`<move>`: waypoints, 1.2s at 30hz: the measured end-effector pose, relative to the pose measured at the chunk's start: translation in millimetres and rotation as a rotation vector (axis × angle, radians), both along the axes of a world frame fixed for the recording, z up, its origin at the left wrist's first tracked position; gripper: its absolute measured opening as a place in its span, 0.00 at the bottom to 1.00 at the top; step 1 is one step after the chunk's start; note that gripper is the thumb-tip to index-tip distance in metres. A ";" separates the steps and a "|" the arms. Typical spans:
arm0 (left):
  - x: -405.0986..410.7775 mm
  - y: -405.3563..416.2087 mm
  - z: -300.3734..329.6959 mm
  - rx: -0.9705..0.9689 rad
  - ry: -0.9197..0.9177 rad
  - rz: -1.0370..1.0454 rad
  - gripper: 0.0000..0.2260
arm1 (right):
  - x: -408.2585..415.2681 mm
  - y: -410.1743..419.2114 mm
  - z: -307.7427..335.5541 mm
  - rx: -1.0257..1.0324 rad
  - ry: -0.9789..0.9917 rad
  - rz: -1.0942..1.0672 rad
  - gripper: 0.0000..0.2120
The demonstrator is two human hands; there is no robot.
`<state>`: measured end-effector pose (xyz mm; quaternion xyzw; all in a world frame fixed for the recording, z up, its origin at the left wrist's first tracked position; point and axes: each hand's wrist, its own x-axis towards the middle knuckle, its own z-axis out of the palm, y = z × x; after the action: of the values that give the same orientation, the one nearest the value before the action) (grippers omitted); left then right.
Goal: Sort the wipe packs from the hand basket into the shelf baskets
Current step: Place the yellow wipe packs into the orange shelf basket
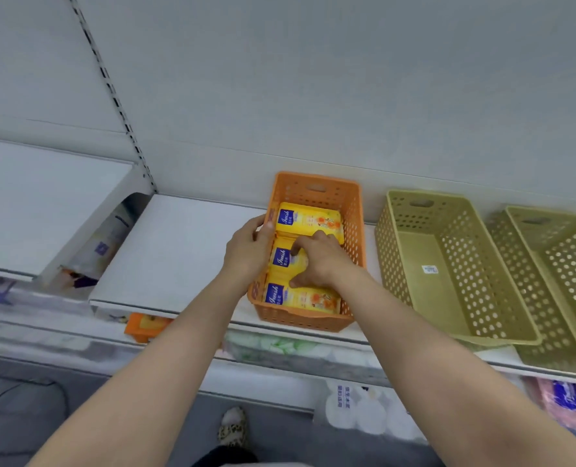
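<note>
Yellow wipe packs [308, 219] lie crosswise in the orange shelf basket [354, 210]; right hand [320, 261] presses curled fingers on the middle pack [284, 257], left hand [247, 251] grips the basket's left wall.

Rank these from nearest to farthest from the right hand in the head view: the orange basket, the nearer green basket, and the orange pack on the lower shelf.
From the right hand:
1. Orange basket, around the hand.
2. Nearer green basket, to its right.
3. Orange pack, lower left, one shelf down.
</note>
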<state>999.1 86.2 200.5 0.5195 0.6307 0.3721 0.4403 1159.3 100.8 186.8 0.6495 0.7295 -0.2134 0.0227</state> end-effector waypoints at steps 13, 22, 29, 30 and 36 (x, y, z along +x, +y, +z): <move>-107.7 -50.8 39.3 0.168 0.295 0.124 0.19 | -58.3 -2.1 80.6 0.342 0.013 0.090 0.20; -312.7 -136.6 76.5 0.379 0.689 0.296 0.22 | -248.7 -72.3 133.2 0.606 0.149 0.361 0.20; -479.7 -232.5 39.2 0.340 0.878 0.353 0.21 | -426.8 -138.3 83.5 0.560 0.253 0.557 0.23; -498.7 -242.0 31.3 0.312 0.886 0.357 0.21 | -450.6 -143.5 75.9 0.536 0.270 0.574 0.23; -606.4 -266.9 -23.9 0.141 0.798 0.442 0.20 | -582.1 -147.2 28.2 0.345 0.274 0.680 0.22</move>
<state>392.7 -180.7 176.6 0.5040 0.8197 0.2697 0.0367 577.1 -46.4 215.0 0.3310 0.9241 -0.1528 -0.1147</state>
